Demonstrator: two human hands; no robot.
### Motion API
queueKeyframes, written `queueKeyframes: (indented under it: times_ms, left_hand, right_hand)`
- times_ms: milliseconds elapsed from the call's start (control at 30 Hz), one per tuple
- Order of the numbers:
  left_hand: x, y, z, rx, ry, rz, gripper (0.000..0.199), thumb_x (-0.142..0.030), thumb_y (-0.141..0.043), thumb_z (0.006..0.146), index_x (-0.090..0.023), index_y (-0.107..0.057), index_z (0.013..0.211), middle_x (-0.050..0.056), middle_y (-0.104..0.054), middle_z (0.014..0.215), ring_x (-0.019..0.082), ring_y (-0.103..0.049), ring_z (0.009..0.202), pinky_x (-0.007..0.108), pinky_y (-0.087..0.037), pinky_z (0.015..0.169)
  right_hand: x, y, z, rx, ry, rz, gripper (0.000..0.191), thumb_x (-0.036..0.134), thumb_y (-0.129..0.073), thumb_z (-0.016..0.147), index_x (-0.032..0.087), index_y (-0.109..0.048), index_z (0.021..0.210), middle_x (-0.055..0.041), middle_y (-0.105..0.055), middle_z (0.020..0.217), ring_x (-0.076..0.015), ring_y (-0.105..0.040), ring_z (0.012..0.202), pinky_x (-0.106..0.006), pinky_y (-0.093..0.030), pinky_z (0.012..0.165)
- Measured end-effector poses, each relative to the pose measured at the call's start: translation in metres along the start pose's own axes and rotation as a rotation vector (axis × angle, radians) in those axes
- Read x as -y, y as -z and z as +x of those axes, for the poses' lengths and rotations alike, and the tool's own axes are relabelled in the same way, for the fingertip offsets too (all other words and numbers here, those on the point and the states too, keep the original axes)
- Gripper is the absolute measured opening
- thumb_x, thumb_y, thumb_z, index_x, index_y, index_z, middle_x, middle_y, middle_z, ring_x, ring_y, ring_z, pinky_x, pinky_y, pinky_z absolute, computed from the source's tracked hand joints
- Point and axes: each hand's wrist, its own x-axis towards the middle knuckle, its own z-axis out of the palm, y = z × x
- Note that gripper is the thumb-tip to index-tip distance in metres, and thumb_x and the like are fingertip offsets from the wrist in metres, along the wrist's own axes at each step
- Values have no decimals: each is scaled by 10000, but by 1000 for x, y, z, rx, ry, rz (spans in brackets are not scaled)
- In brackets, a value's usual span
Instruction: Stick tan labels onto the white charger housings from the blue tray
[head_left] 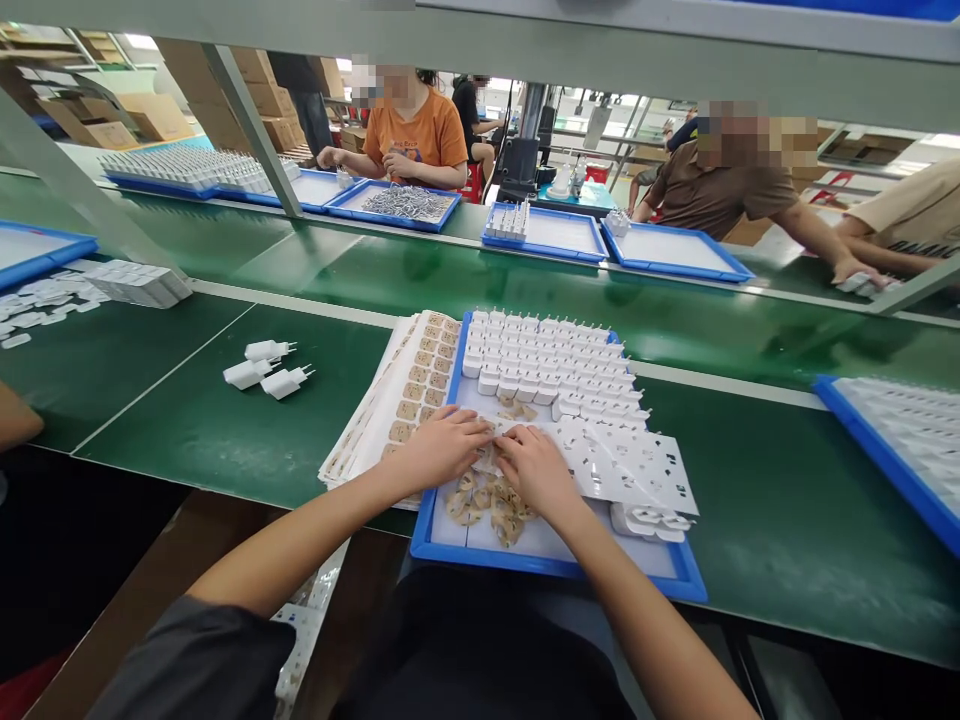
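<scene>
Both hands meet over a blue-rimmed tray (495, 553), at the left end of a white perforated sheet (637, 462). My left hand (442, 447) reaches in from the left, its fingertips close together on a small pale piece too hidden to name. My right hand (538, 470) lies at the sheet's end with bent fingers near the same spot. Rows of white plug adapters (540, 350) fill the tray's back. Tan peeled scraps (499, 508) lie below my hands. White adapter housings (649, 520) sit under the sheet's right end. Sticker sheets (412, 385) are stacked left of the tray.
Three loose adapters (279, 382) rest on the green bench at left. Stacked white parts (139, 282) stand farther left. Another blue tray (885, 460) is at right. A metal shelf crosses overhead; people sit across the bench.
</scene>
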Motion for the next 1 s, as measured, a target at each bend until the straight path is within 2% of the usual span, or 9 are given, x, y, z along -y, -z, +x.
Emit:
queueKeyframes:
  times_ms: [133,267,533,700,867,1000]
  left_hand:
    - [1,-13,2,28,29,38,330,-273,-565,974,-193,-622,1288,86,-651,1383,244,-606,1235,417,-377,1088]
    - [7,-15,0,24,55,34,411,-370,-560,987,-180,-583,1351,98,-602,1447,255,-594,1259,393,-387,1060]
    - [7,-15,-1,33,39,40,397,-380,-555,1001,-192,-586,1350,78,-614,1435,247,-581,1271,389,-387,1055]
    - [5,-18,-3,2,15,87,392,-360,-528,1013,-166,-588,1348,89,-620,1426,251,-572,1285,405,-391,1071]
    - [1,-21,-6,-25,8,117,409,-341,-489,1024,-141,-573,1371,112,-609,1434,261,-569,1291,435,-378,1106]
    - [0,-22,-7,-38,14,124,421,-362,-467,1032,-144,-571,1376,117,-601,1444,266,-565,1293,431,-373,1116]
  right_hand:
    - [-1,-1,2,-2,4,25,237,191,-668,913,179,-715,1146,-104,-704,1086,-271,-631,1035,-405,-515,914]
    - [-4,-4,2,-4,27,49,334,219,-718,884,163,-689,1212,-115,-697,1132,-287,-619,1082,-431,-510,954]
    - [-6,-7,2,-22,33,65,263,207,-719,886,166,-701,1145,-93,-715,1105,-269,-635,1055,-398,-505,940]
    - [-2,-8,4,-50,20,35,109,160,-620,945,183,-719,986,-81,-738,1009,-247,-643,977,-370,-484,888]
    - [3,-5,5,-101,19,12,153,154,-571,968,190,-707,908,-94,-737,933,-253,-631,906,-356,-461,799]
    - [2,5,-4,-180,37,56,173,172,-535,992,199,-691,921,-87,-738,944,-238,-638,909,-343,-473,821]
